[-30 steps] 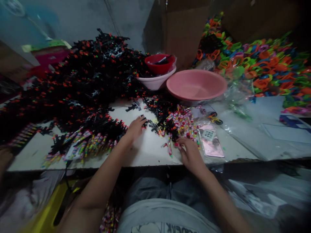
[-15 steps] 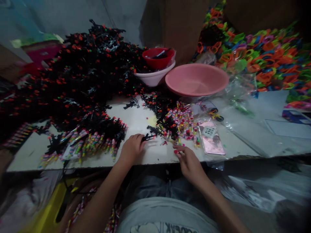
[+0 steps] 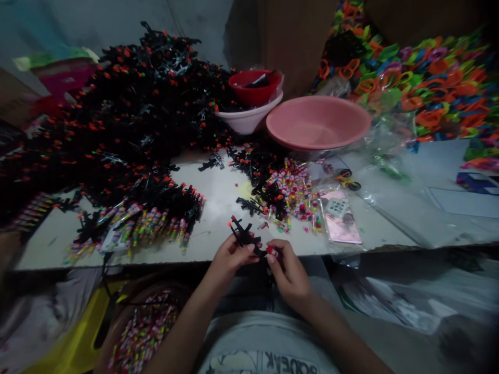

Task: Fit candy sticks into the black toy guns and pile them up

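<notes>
Our left hand pinches a black gun-shaped plastic toy, our right hand a small red piece; both seem light, stiff, best held midway.

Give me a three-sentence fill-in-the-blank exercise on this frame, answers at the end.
1. The left hand holds a toy gun that is mostly ____.
2. The right hand pinches a small piece with a ____ end.
3. From the wearer's view, the pink basin is to the ____ of the red bowl.
Missing words: black; red; right.
</notes>
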`<action>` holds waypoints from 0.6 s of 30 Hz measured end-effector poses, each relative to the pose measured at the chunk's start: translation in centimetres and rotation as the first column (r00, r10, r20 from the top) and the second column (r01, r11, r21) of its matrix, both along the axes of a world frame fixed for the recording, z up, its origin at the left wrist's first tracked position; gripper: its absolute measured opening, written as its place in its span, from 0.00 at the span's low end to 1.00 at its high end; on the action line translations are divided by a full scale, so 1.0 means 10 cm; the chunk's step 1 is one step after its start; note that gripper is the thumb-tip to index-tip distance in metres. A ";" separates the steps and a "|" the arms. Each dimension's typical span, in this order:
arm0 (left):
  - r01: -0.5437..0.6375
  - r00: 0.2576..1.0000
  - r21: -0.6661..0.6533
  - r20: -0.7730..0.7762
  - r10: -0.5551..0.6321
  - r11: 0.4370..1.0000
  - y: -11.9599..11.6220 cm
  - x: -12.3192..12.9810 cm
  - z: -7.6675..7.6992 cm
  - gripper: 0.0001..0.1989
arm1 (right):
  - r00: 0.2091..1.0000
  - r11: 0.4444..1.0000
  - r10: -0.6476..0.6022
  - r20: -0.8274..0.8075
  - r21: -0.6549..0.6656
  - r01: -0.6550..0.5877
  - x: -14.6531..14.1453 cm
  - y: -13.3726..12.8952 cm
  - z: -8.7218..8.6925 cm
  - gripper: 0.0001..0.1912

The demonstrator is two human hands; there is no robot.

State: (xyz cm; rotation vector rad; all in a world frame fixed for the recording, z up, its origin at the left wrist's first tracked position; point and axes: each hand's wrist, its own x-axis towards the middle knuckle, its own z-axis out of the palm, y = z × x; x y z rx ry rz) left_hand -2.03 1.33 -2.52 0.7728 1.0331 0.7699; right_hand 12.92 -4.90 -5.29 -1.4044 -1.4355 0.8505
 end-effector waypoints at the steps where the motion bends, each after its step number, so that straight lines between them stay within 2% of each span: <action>1: -0.003 0.999 -0.020 0.034 0.003 1.000 -0.04 0.04 0.02 0.19 | 1.000 1.000 -0.009 -0.029 -0.006 0.009 0.01 0.00 0.01 0.10; 6: -0.042 0.993 -0.072 0.105 0.049 0.996 -0.14 0.12 0.06 0.20 | 0.993 0.998 -0.058 -0.099 0.007 0.059 0.05 -0.03 0.02 0.10; 10: -0.077 0.993 -0.007 0.093 0.077 0.997 -0.15 0.13 0.05 0.23 | 0.992 0.995 -0.101 -0.071 0.012 0.102 0.03 -0.06 0.02 0.09; 18: -0.099 0.991 0.060 0.095 0.093 0.993 -0.18 0.16 0.06 0.23 | 0.994 0.995 -0.096 -0.045 0.005 0.097 0.06 -0.05 0.03 0.08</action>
